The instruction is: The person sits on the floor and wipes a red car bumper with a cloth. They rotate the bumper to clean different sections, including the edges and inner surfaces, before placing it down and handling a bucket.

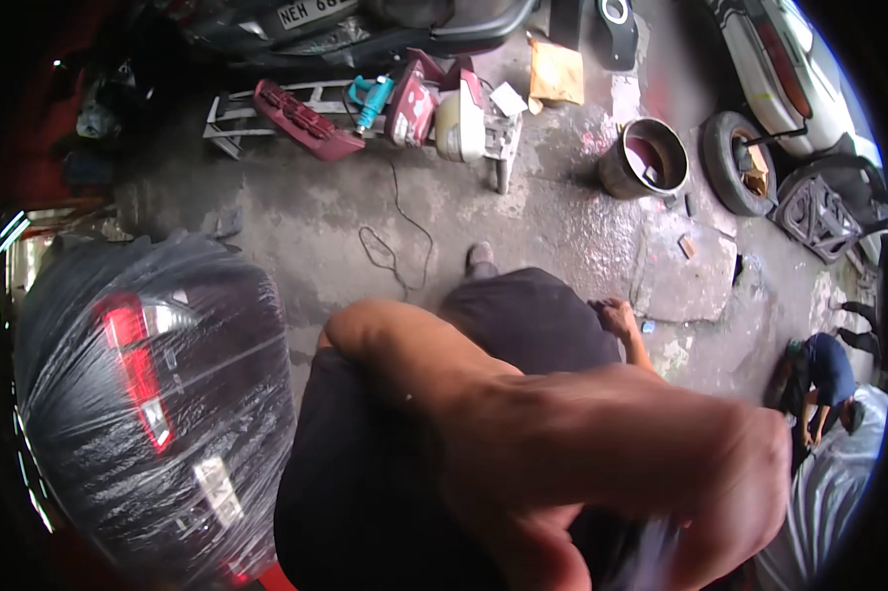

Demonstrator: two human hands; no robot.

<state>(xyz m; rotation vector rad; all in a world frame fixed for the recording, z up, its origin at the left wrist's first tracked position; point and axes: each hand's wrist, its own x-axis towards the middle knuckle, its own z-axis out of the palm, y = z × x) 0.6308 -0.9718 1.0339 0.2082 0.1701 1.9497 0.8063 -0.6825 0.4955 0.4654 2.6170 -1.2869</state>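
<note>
Very close and blurred, my left hand (621, 433) is raised across the lower middle, bent over at its right end. Its fingertips run out of clear view, and I cannot tell whether they hold anything. The left elbow is bent, below a dark sleeve (336, 443). Farther off, my right hand (616, 318) hangs at the right side of my dark-clothed knee (533, 310). Its fingers look loosely bent and apart, with no object visible in them. Part of the right forearm is hidden behind the left hand. A shoe (480, 258) shows beyond the knee.
Ahead, a low rack (503, 172) bears maroon car parts (306, 118) and a teal heat gun (370, 98); a cord (400, 251) trails below. A bucket (645, 160) and tire (737, 163) stand right. A plastic-covered car (158, 414) is left. Another person (826, 374) bends at far right.
</note>
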